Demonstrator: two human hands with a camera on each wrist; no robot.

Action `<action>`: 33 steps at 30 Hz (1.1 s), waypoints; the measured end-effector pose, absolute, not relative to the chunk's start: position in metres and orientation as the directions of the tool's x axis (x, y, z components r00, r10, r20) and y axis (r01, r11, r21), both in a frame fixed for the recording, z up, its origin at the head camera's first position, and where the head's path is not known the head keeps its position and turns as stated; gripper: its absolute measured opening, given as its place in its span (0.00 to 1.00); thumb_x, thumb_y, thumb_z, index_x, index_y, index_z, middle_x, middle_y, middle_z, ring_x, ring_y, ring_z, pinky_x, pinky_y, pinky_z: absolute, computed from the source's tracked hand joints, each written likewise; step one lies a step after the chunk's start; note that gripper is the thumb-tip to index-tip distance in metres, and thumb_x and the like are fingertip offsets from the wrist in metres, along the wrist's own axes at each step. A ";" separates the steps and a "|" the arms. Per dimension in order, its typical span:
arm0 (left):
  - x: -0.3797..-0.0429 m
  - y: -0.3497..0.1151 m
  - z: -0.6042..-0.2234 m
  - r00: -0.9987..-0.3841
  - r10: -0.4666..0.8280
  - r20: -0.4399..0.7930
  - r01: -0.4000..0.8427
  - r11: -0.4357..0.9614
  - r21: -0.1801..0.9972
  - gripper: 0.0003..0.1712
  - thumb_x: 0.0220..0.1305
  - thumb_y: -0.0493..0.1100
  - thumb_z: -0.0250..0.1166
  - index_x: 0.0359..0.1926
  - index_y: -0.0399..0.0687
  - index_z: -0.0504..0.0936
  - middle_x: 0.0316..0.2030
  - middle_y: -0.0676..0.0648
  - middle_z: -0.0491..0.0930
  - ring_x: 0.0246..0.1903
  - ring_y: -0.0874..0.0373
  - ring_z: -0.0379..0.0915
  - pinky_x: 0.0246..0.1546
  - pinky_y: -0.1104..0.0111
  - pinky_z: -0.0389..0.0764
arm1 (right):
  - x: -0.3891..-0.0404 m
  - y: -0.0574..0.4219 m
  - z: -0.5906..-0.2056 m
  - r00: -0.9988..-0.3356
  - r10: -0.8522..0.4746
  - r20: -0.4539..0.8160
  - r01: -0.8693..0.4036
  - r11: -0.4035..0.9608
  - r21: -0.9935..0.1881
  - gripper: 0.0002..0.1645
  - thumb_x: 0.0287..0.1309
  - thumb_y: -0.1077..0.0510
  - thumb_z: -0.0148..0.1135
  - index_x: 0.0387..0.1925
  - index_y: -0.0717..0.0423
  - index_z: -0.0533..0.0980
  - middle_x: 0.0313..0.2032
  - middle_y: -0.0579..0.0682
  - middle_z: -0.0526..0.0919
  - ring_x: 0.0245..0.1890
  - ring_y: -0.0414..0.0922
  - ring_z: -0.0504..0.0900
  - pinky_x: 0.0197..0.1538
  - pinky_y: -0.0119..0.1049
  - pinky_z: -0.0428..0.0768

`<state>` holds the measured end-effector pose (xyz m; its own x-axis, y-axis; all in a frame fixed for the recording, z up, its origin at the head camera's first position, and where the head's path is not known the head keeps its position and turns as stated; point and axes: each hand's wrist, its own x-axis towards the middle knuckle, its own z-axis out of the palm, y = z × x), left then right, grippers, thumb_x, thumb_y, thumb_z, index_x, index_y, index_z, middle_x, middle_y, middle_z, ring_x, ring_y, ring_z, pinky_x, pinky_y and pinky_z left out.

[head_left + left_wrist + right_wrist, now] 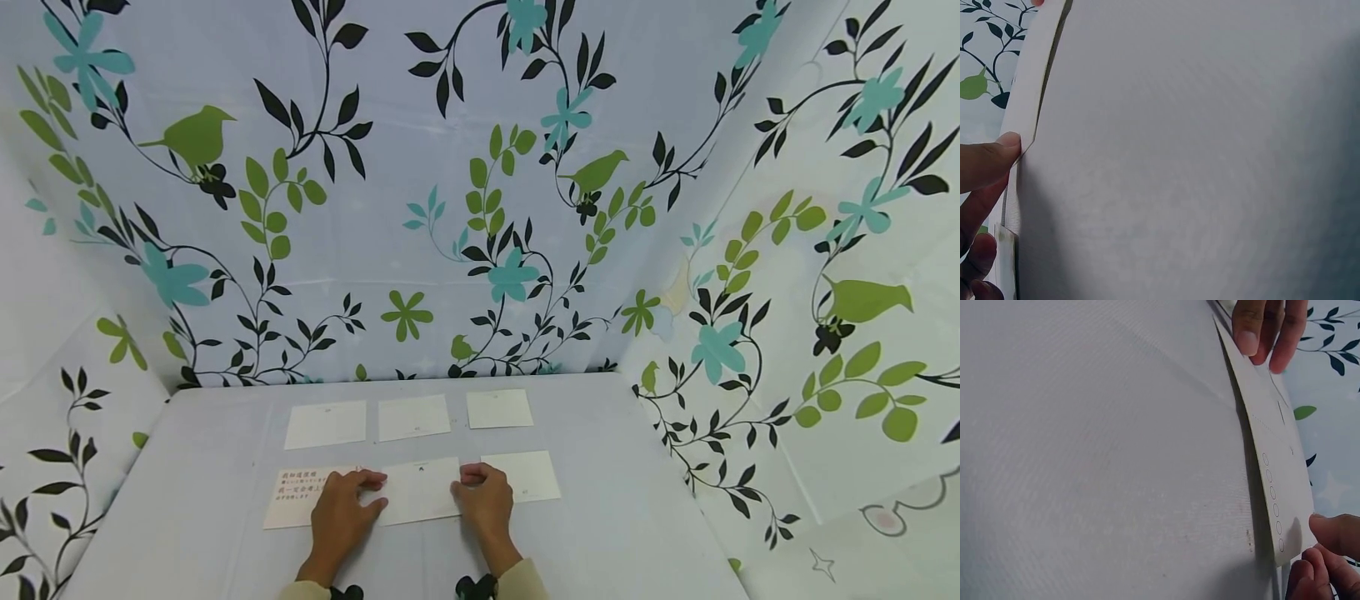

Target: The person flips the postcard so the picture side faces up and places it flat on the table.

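A cream postcard lies in the middle of the front row, between my two hands. A row of small printed ovals shows on it in the right wrist view, and its near edge casts a shadow on the cloth. My left hand holds its left edge with thumb and fingertips; in the left wrist view the thumb rests at its corner. At the opposite edge my right hand pinches it, fingers curled. Partly under my left hand lies a postcard with reddish printed text. Another plain card lies just right of my right hand.
Behind them, a back row holds a left card, a middle card and a right card. All lie on a white-covered table. Patterned cloth with leaves and birds encloses the back and sides.
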<state>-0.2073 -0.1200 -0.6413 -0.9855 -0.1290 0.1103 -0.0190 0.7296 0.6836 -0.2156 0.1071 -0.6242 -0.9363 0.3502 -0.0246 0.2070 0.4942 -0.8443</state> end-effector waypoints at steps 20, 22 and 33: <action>-0.207 -0.125 -0.639 -0.990 -0.112 0.083 -0.021 0.706 0.708 0.16 0.54 0.41 0.81 0.45 0.56 0.92 0.42 0.54 0.92 0.36 0.59 0.67 0.33 0.67 0.64 | -0.221 0.129 -0.617 -0.965 0.144 -0.219 0.245 0.198 -0.949 0.06 0.59 0.66 0.76 0.40 0.60 0.88 0.34 0.51 0.90 0.31 0.40 0.84 0.34 0.32 0.83; -0.207 -0.127 -0.638 -0.992 -0.105 0.072 -0.021 0.695 0.719 0.14 0.57 0.42 0.80 0.46 0.56 0.92 0.41 0.54 0.92 0.34 0.59 0.65 0.33 0.67 0.64 | -0.222 0.132 -0.618 -0.962 0.137 -0.236 0.258 0.178 -0.949 0.07 0.60 0.65 0.75 0.41 0.60 0.88 0.35 0.51 0.90 0.32 0.40 0.84 0.35 0.32 0.83; -0.210 -0.133 -0.624 -0.997 -0.082 0.009 -0.043 0.619 0.785 0.14 0.66 0.39 0.74 0.50 0.59 0.93 0.35 0.53 0.84 0.34 0.57 0.67 0.32 0.67 0.65 | -0.225 0.141 -0.612 -0.952 0.063 -0.299 0.303 0.069 -0.950 0.10 0.62 0.62 0.75 0.45 0.59 0.88 0.38 0.51 0.90 0.35 0.40 0.85 0.41 0.35 0.85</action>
<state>-0.2096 -0.1334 -0.6241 -0.9966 -0.0816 0.0094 -0.0432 0.6185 0.7846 -0.2254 0.1415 -0.6123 -0.9521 0.0632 -0.2991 0.3032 0.0691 -0.9504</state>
